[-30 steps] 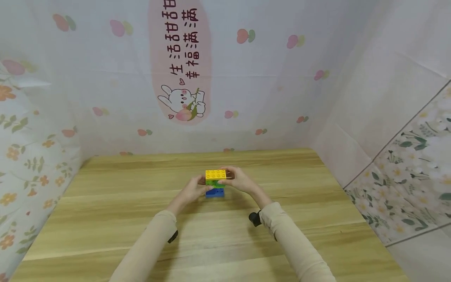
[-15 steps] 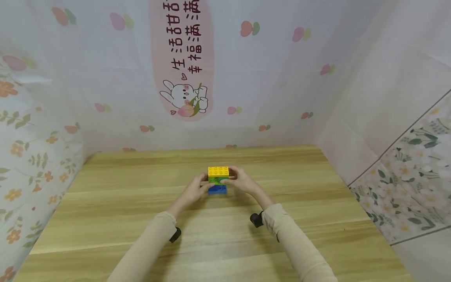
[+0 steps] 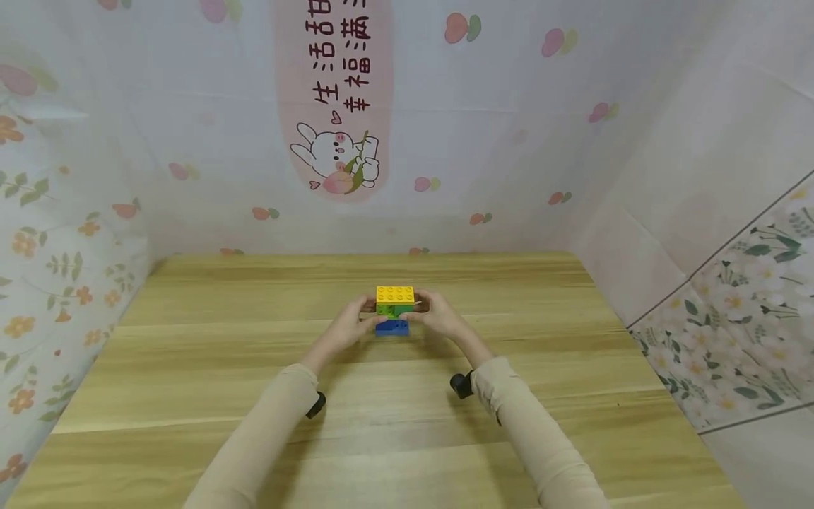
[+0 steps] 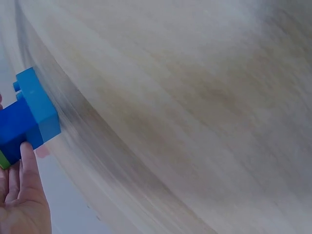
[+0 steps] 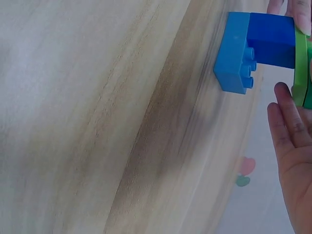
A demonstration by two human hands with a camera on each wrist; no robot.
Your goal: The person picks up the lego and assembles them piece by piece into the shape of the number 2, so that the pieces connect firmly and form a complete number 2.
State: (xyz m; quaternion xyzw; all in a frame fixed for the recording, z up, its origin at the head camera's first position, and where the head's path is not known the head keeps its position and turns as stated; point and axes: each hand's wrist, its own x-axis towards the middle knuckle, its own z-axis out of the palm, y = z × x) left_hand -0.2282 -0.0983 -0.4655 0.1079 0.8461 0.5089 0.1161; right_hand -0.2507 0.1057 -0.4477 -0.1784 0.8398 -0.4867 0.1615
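A stack of toy building bricks stands on the wooden table, between both hands. Its top is a studded yellow brick [image 3: 395, 295], above a light green brick [image 3: 383, 311] and a darker green brick [image 3: 404, 309]. Lower come a dark blue brick [image 5: 272, 40] and, at the bottom, a lighter blue brick [image 5: 231, 51] with studs showing at one end. My left hand [image 3: 347, 325] grips the stack's left side, thumb in front. From the right, my right hand [image 3: 441, 317] holds it around the green level, thumb also in front. The fingers behind the stack are partly hidden.
The wooden table [image 3: 394, 417] reaches to a patterned cloth wall [image 3: 509, 155] behind the stack. More printed cloth stands on the left and right sides. A black wrist device [image 3: 461, 385] hangs below the right cuff, another [image 3: 316, 405] below the left.
The head view has tilted down, so the wall and stack sit higher in frame. Both hands stay at the stack; my right thumb has shifted slightly rightward across the green bricks.
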